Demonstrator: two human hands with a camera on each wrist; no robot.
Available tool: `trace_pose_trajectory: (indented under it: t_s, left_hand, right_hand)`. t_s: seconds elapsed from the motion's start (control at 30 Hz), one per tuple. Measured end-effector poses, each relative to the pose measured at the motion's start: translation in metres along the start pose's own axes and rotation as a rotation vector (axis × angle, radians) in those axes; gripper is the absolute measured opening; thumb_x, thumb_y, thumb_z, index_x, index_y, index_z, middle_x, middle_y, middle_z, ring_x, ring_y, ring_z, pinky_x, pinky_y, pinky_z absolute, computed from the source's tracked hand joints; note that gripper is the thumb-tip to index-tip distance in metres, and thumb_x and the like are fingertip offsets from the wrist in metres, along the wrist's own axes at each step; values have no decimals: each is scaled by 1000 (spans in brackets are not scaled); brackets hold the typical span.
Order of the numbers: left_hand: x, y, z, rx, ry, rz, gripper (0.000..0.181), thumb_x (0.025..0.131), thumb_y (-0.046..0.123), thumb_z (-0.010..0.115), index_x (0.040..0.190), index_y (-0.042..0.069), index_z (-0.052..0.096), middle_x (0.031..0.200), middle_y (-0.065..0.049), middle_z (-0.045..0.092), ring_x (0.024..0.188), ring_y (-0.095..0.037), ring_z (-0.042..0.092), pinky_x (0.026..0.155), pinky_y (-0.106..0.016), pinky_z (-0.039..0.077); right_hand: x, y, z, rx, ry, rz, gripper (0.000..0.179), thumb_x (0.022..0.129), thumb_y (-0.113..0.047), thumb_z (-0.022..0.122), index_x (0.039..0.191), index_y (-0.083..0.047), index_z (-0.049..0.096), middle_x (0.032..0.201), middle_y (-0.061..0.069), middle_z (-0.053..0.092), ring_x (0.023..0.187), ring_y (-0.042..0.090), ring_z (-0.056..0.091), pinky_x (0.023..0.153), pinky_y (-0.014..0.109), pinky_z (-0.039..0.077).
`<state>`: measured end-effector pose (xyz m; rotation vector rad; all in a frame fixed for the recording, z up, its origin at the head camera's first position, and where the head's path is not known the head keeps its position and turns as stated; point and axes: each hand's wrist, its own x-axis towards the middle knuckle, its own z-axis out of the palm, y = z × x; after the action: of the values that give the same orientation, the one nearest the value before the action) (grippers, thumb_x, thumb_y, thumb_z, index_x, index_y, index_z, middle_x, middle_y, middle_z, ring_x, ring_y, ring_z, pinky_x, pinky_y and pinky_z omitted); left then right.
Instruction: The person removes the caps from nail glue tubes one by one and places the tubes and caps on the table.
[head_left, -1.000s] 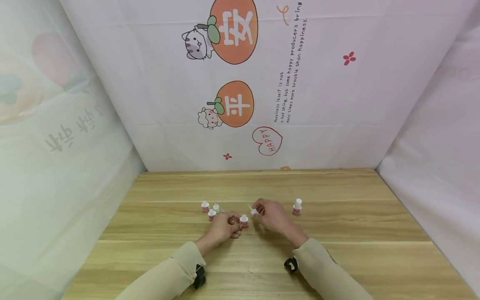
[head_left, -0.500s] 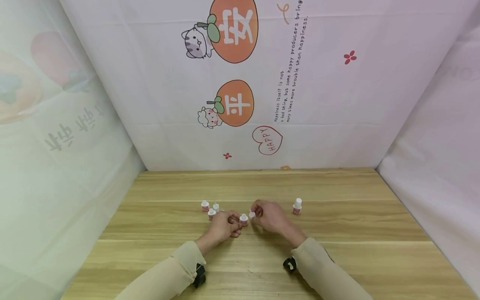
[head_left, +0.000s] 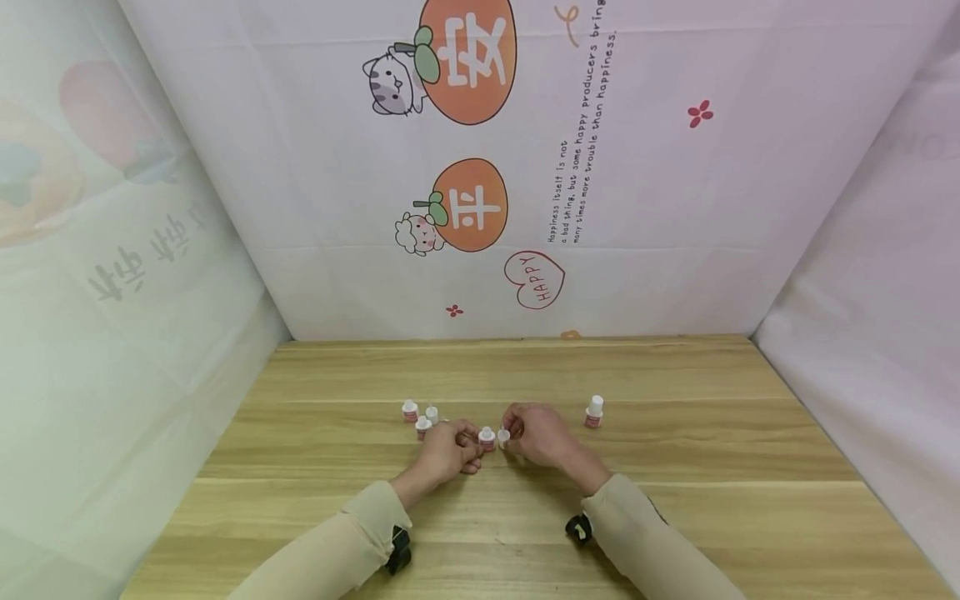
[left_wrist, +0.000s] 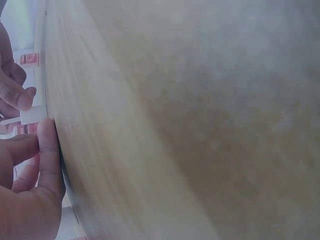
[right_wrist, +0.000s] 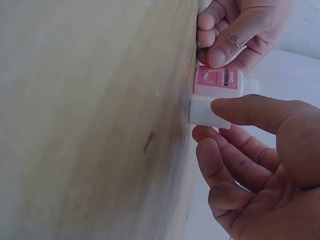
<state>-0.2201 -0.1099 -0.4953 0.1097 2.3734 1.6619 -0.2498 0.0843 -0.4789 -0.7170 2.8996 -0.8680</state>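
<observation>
A small white glue bottle [head_left: 487, 442] with a pink label stands uncapped and upright on the table, its nozzle bare. My left hand [head_left: 447, 452] holds it by its left side with thumb and fingers. Right beside it, the white cap [right_wrist: 206, 113] sits on the table with its thin stem pointing up. My right hand [head_left: 538, 433] pinches this cap between thumb and fingers. In the right wrist view the cap is next to the labelled bottle [right_wrist: 218, 82]; whether they touch is unclear.
Left of my left hand stand two uncapped bottles [head_left: 410, 412] [head_left: 423, 427] and a loose upturned cap [head_left: 432, 415]. A capped bottle [head_left: 594, 412] stands to the right. The wooden table [head_left: 480, 533] meets a printed white cloth wall [head_left: 637, 275] at the back.
My right hand has turned the cap stem-up and lowered it to the table beside the bottle. My left hand and its bottle have barely moved.
</observation>
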Motion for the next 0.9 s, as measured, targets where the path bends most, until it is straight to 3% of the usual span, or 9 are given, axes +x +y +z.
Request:
trace_pose_trajectory:
  t_s: [0.43, 0.9]
  left_hand:
    - [1, -1, -1, -10, -10, -15, 14, 91, -7, 64, 106, -7, 64, 80, -19, 68, 61, -12, 67, 60, -28, 62]
    - [-6, -3, -6, -16, -8, -35, 18, 90, -7, 65, 108, -9, 65, 79, -12, 65, 61, -11, 67, 60, -28, 63]
  right_hand:
    - [-1, 2, -1, 50, -35, 55, 23, 81, -14, 82, 98, -13, 67, 88, 2, 72, 82, 15, 67, 77, 34, 56]
    - [-11, 5, -7, 83, -47, 98, 37, 78, -5, 81, 113, -3, 68, 95, 7, 73, 89, 21, 69, 84, 39, 58]
